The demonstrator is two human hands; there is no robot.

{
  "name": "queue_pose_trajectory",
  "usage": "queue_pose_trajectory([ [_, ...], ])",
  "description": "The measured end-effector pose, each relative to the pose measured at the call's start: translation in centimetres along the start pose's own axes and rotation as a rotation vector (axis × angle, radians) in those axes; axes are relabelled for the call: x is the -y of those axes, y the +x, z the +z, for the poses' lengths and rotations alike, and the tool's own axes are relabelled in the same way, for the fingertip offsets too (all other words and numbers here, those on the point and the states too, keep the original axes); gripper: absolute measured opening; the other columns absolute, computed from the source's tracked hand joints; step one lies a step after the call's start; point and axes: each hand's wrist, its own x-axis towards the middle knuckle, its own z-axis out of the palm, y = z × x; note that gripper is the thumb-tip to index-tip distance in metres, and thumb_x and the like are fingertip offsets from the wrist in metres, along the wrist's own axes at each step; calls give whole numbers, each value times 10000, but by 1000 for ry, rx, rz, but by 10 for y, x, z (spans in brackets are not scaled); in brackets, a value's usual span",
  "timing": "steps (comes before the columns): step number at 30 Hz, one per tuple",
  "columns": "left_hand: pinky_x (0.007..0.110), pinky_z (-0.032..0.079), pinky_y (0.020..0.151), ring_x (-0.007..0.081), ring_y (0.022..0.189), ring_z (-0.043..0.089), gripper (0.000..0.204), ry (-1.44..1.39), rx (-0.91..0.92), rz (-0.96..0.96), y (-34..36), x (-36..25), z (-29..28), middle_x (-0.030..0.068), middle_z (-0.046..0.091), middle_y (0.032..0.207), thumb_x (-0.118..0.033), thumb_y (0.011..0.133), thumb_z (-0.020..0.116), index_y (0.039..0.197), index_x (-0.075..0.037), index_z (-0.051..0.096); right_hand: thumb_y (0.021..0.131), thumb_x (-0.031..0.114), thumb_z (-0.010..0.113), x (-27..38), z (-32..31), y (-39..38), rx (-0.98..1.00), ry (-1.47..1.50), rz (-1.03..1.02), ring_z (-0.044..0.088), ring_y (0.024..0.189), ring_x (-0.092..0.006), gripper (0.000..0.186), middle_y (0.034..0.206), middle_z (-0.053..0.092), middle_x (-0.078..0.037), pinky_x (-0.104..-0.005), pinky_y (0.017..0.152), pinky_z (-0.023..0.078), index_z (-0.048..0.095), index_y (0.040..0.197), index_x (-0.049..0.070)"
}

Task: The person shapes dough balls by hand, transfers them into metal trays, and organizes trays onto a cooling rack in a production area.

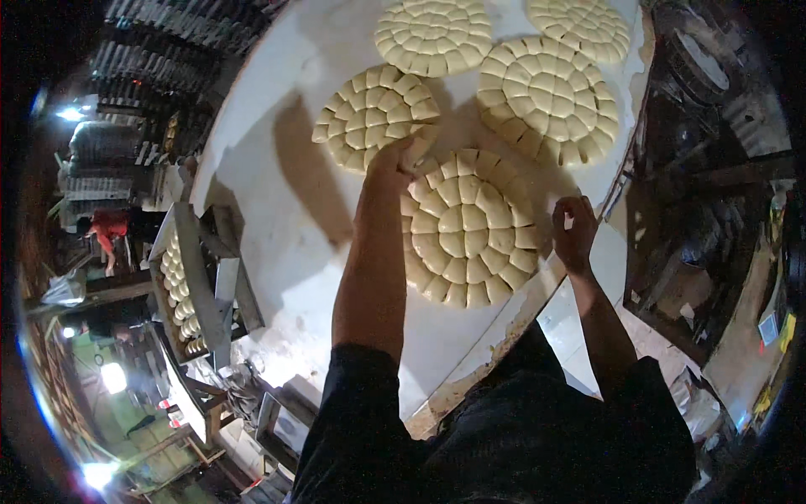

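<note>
A white table (pixel 252 160) bears five rounds of dough (pixel 550 92), scored into rings of small pieces. The near round (pixel 462 220) lies between the two hands. At its upper left edge is the left hand (pixel 407 158); I cannot tell its grip. The right hand (pixel 575 231), just beside the near round, has its fingers curled toward the thumb.

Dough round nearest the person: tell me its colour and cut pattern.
The dough round is pale cream, cut in rings; best seen in the head view.
</note>
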Motion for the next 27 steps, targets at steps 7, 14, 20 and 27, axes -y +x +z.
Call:
queue_pose_trajectory([
  [7,316,536,745,240,960,614,470,513,-424,519,-59,38,-180,126,620,1099,-131,808,809,1177,-34,534,926,149,658,16,-1,-16,-208,72,-241,582,717,-252,120,820,610,-97,-379,696,493,649,968,37],
  [14,293,512,732,158,917,584,499,-176,-103,729,-246,213,-284,83,623,1085,-236,885,787,1260,-32,531,972,330,654,103,11,-197,291,606,67,601,788,-103,276,848,628,1,-277,703,481,643,1025,59],
  [20,245,471,721,98,914,572,301,22,-12,850,-348,325,-309,3,641,1083,-259,994,662,1225,-70,624,995,301,640,208,106,-338,840,771,-265,607,1117,-170,458,1154,625,-98,-347,862,533,505,1372,80],
  [27,243,483,763,99,872,588,334,144,-411,1065,-395,339,-350,40,639,947,-119,961,704,1240,-24,547,962,252,703,245,97,-302,1028,674,-2,635,708,-108,289,843,665,-48,-288,641,521,641,1104,8],
])
